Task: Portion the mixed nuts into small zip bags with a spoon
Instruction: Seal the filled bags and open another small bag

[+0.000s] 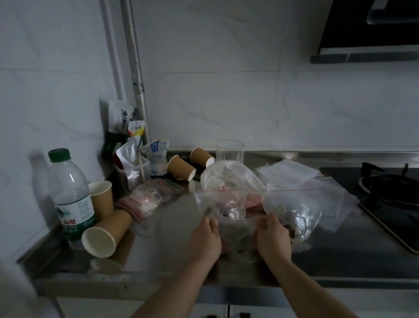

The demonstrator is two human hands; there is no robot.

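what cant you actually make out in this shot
Head view, dim and soft:
- Spoon: none visible; if there is one, the crumpled bags hide it.
- Contents of the bag held by the left hand and right hand: dark blurred lumps behind glare.
- Fingertips: tucked behind plastic.
- Loose zip bags: overlapping, uncountable.
- Stove: cut by right edge.
- Bottle label: too small.
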